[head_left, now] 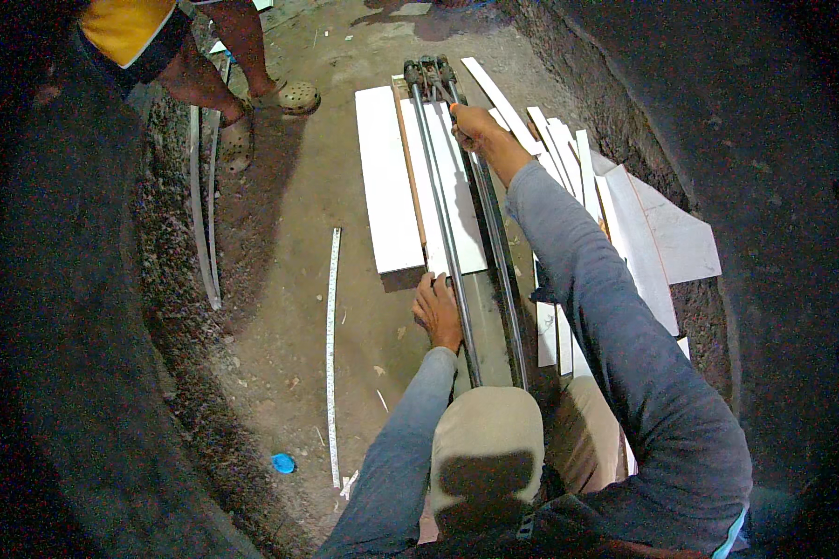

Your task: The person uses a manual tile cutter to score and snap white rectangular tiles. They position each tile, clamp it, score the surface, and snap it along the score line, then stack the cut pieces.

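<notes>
A long manual tile cutter (443,214) with two metal rails lies on the dirt floor in front of me. A white tile (457,186) sits on its bed under the rails. My right hand (474,126) is stretched far forward and closed on the cutter's handle near the far end of the rails. My left hand (436,312) rests flat by the tile's near edge, beside the left rail, fingers spread. A second white tile (387,177) lies just left of the cutter.
Several cut white tile strips (569,154) and a larger tile piece (680,238) lie to the right. A measuring tape (332,354) stretches along the floor at left, with a blue cap (283,463) nearby. Another person's legs in sandals (294,96) stand at far left.
</notes>
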The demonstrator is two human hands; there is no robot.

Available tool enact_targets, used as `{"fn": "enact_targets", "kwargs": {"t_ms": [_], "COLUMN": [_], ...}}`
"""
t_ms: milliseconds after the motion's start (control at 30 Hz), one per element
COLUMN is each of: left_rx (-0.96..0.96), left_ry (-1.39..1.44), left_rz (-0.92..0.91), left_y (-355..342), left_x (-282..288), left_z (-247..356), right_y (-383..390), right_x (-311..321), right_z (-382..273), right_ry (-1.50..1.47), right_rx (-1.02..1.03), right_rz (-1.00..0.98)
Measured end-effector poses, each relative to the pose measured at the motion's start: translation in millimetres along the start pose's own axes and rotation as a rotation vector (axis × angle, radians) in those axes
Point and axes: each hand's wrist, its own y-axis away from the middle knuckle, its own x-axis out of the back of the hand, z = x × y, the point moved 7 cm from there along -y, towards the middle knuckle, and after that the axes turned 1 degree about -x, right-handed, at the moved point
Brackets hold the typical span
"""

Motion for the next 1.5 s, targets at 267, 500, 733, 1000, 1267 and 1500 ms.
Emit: {"fn": "enact_targets", "kwargs": {"t_ms": [267, 500, 733, 1000, 1267, 1500], "left_rx": [0.012, 0.009, -0.015, -0.001, -0.033, 0.122], "left_ry": [-0.033, 0.028, 0.032, 0.034, 0.027, -0.102], "left_rz": [-0.1, -0.082, -0.047, -0.051, -0.031, -0.298], "left_y": [-1, 1, 2, 1, 14, 90], "left_x": [1, 0, -1, 12, 1, 4], "left_z": [1, 8, 8, 7, 3, -16], "right_y": [2, 4, 3, 5, 3, 11], "right_x": [1, 11, 13, 6, 10, 9], "right_z": [26, 41, 34, 40, 59, 113], "right_ry": [0.042, 0.036, 0.193, 0.156, 0.048, 0.266], "right_rx": [0.006, 0.089, 0.179, 0.181, 0.166, 0.011], "right_rz": [0.137, 0.201, 0.242, 0.244, 0.202, 0.034]}}
